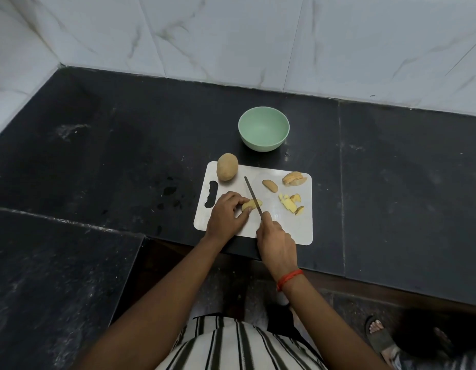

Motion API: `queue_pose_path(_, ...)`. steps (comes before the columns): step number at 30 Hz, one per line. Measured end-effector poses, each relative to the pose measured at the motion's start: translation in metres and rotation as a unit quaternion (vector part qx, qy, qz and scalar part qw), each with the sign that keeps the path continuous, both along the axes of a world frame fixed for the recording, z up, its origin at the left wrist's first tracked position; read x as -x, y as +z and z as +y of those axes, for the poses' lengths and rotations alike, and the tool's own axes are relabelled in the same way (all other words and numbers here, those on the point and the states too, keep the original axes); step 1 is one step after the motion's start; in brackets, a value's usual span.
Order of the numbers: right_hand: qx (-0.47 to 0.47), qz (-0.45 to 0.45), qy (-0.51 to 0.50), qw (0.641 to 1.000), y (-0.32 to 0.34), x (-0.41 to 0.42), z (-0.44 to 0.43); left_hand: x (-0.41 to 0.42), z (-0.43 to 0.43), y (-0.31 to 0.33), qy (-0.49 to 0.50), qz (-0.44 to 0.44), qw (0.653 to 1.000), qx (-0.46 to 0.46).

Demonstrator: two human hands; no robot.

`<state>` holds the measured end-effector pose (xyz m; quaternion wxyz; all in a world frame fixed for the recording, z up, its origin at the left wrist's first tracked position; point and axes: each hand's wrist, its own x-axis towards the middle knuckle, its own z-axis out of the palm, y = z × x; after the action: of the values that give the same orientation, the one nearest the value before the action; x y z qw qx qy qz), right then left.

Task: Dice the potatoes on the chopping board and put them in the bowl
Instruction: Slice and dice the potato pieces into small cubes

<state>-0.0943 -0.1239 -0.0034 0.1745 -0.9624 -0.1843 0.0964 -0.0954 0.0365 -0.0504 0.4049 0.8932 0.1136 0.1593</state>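
A white chopping board [279,225] lies on the black counter. My left hand [226,217] pinches a potato slice [251,204] on the board. My right hand [277,243] grips a knife [252,192] whose blade lies across that slice. A whole potato [227,166] sits at the board's far left corner. A single slice [270,185], a stack of slices [294,178] and several cut pieces [290,204] lie on the board's right side. The pale green bowl [263,132] stands behind the board with nothing in it.
The black stone counter [125,156] stretches to both sides, with wet spots left of the board. A white marble wall [231,36] rises behind. The counter's front edge runs just under the board's near side.
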Motion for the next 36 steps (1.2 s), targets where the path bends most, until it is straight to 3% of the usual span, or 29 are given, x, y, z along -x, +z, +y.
queue_pose_path(14,0.006,0.042,-0.004,0.999,0.000,0.053,-0.055,0.000,0.000,-0.001,-0.005,-0.001,0.999,-0.043)
queue_pose_path(24,-0.078,0.002,-0.029,0.997,-0.007,0.063,-0.060,0.005,-0.005,0.004,0.019,0.018,0.998,-0.061)
queue_pose_path(30,-0.128,-0.035,-0.027,0.991,-0.002,0.027,-0.023,0.011,-0.004,0.002,0.008,0.013,0.999,-0.036)
queue_pose_path(36,-0.096,-0.026,-0.026,0.995,-0.014,0.006,-0.008,0.010,-0.004,-0.001,-0.002,0.008,1.000,-0.029)
